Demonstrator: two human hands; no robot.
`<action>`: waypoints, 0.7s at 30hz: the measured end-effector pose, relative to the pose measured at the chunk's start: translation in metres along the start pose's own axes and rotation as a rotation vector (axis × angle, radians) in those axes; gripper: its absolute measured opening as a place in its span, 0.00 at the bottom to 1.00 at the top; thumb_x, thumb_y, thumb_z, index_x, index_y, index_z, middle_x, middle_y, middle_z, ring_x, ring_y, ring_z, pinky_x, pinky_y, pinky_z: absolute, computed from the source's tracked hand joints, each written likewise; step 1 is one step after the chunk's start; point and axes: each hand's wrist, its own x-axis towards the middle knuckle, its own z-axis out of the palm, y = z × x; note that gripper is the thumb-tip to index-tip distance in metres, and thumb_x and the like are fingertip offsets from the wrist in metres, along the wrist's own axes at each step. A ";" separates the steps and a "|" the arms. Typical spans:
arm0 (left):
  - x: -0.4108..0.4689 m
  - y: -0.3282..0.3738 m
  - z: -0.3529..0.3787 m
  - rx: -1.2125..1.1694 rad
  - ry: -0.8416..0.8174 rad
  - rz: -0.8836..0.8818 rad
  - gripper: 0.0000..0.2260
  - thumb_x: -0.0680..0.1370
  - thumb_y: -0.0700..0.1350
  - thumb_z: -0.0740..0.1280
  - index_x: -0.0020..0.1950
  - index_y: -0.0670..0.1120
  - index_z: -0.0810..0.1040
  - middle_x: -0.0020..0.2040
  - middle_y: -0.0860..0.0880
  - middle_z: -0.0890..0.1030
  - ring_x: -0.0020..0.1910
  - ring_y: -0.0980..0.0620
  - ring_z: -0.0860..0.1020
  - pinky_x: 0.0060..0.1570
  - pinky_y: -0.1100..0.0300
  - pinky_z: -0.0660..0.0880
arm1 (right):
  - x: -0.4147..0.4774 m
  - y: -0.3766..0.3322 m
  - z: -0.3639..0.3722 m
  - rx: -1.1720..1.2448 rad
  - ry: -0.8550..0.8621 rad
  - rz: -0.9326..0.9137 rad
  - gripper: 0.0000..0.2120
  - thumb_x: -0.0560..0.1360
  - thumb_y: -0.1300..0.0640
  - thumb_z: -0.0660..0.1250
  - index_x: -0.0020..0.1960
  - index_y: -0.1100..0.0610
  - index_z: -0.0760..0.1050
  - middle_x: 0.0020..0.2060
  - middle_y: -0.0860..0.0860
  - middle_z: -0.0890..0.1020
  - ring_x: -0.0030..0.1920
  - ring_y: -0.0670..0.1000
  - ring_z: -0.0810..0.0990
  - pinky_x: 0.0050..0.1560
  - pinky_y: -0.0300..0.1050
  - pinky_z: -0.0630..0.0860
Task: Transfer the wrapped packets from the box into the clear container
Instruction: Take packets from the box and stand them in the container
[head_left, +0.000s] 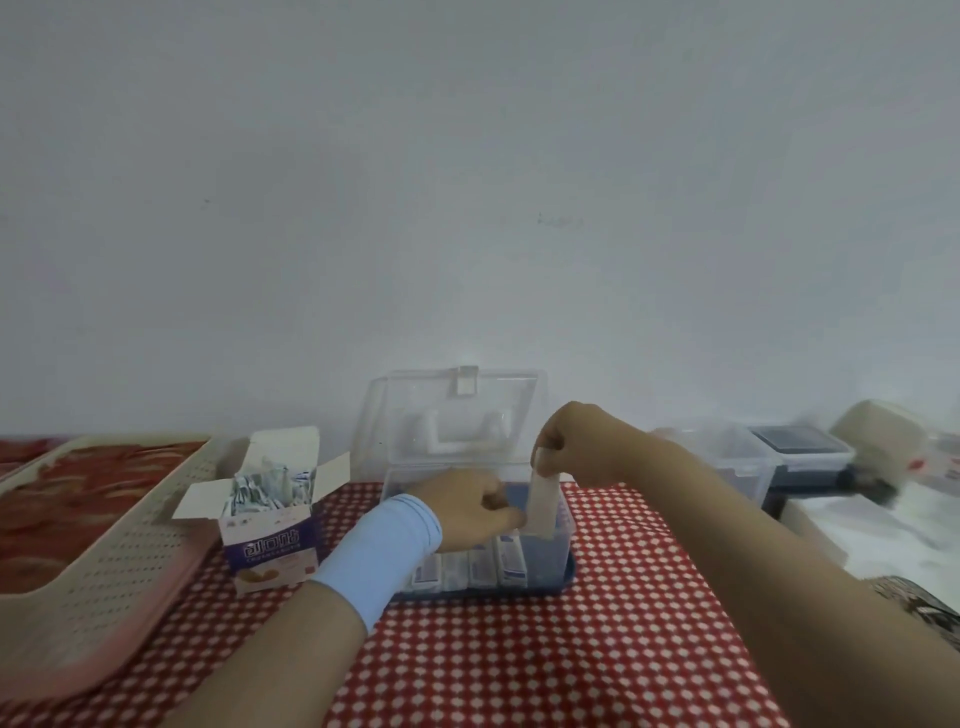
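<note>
- Two hands meet over the clear container (563, 545), which stands on the desk's red-and-white checked cloth (597, 649) with its lid (415, 405) swung up and back towards the wall.
- The right hand (582, 441) has its grip clamped on the top end of a long white packet (543, 501). Thumb and fingers pinch it so it hangs upright, its lower end inside the container's open top.
- The left hand (467, 506), with a pale blue sleeve (384, 551) at the wrist, has curled fingers against the packet's lower left edge. Whether that grip is closed on it I cannot tell.
- A row of wrapped packets (470, 566) stands along the container's near wall.
- The opened box (270, 545) sits just left of the container, flaps spread, with loose packets (265, 486) heaped inside.
- A beige perforated basket (119, 545) lies at far left.
</note>
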 end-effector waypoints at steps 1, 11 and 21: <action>0.000 -0.002 0.002 0.004 -0.021 0.006 0.21 0.77 0.64 0.59 0.52 0.50 0.82 0.49 0.49 0.83 0.49 0.49 0.80 0.55 0.51 0.76 | 0.002 0.001 0.005 -0.038 -0.030 0.006 0.06 0.77 0.59 0.71 0.52 0.57 0.85 0.45 0.51 0.85 0.41 0.49 0.83 0.42 0.40 0.79; 0.013 -0.013 0.016 0.176 -0.267 0.032 0.22 0.64 0.67 0.66 0.48 0.54 0.84 0.49 0.50 0.83 0.48 0.48 0.81 0.52 0.48 0.81 | 0.015 -0.009 0.041 -0.297 -0.141 0.107 0.09 0.75 0.53 0.73 0.53 0.53 0.83 0.47 0.50 0.84 0.51 0.52 0.79 0.67 0.60 0.66; 0.017 -0.016 0.020 0.245 -0.248 0.061 0.23 0.70 0.63 0.70 0.58 0.50 0.77 0.51 0.50 0.80 0.48 0.50 0.79 0.49 0.53 0.79 | 0.025 -0.014 0.068 -0.433 -0.147 0.250 0.07 0.76 0.51 0.69 0.52 0.53 0.77 0.41 0.48 0.76 0.52 0.54 0.75 0.70 0.67 0.61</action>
